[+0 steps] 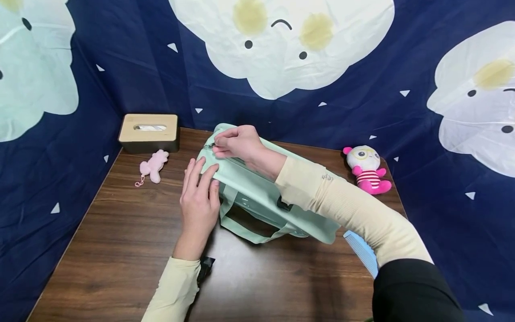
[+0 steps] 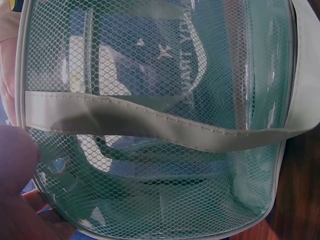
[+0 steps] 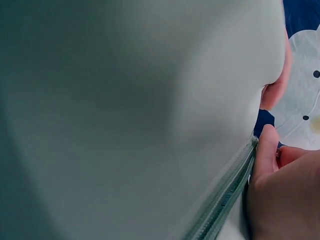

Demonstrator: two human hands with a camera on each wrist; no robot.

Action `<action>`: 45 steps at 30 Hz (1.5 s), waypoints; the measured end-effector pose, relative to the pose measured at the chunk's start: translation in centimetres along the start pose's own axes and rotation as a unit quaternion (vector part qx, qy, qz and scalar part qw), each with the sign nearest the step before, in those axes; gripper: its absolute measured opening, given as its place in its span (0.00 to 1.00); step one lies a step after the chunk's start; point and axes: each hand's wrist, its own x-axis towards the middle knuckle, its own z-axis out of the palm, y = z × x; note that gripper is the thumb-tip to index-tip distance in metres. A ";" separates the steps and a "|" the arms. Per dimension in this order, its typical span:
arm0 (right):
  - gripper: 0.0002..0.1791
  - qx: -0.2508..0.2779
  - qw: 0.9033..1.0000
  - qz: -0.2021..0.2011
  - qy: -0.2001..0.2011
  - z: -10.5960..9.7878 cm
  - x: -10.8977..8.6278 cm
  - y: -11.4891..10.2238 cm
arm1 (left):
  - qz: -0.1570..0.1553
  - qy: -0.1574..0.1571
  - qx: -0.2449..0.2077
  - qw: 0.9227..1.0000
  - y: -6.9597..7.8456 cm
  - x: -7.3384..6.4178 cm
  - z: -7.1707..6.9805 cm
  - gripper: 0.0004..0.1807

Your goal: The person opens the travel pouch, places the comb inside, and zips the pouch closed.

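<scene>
A mint-green bag [image 1: 257, 184] with a mesh and clear side [image 2: 145, 205] and a strap handle [image 1: 245, 233] lies across the middle of the table. At its far left end, my right hand [image 1: 243, 145] pinches the zipper pull [image 1: 210, 146] between thumb and fingers. The zipper [image 3: 227, 192] runs back from that hand, its tracks slightly parted near the bottom of the right wrist view. My left hand [image 1: 200, 203] holds the bag's near left corner, fingers over the green edge and thumb by the side. Part of the bag is hidden beneath the right forearm.
A tissue box [image 1: 149, 133] with a wooden lid stands at the back left, a pink plush charm [image 1: 154, 166] before it. Back right sits a pink-and-white plush doll [image 1: 368, 170]. A blue comb [image 1: 362, 251] lies partly under the right sleeve. Patterned blue cloth [image 1: 132, 85] borders the table.
</scene>
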 end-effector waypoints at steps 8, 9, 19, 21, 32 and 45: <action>0.13 0.026 0.999 -0.018 -0.012 -1.0 -0.6 0.1 | 0.005 0.005 -0.002 1.000 0.1 0.4 0.1 0.14; 0.13 0.036 0.999 -0.024 -0.016 -1.4 -0.8 0.1 | 0.005 0.005 -0.003 1.000 0.1 0.4 0.1 0.14; 0.22 0.217 0.971 -0.077 -0.068 -11.0 -7.1 -1.1 | 0.004 0.009 -0.001 1.000 0.0 0.1 0.2 0.14; 0.25 0.279 0.953 -0.090 -0.078 -13.6 -8.8 -0.5 | 0.001 0.009 0.001 1.000 0.1 -0.1 0.2 0.14; 0.43 0.595 0.760 -0.175 -0.195 -26.4 -14.5 10.1 | -0.002 0.026 0.006 1.000 -0.2 0.0 0.4 0.14; 0.28 -0.208 0.938 -0.242 0.131 -32.1 -18.4 22.2 | 0.005 0.017 0.005 1.000 0.0 0.0 0.8 0.14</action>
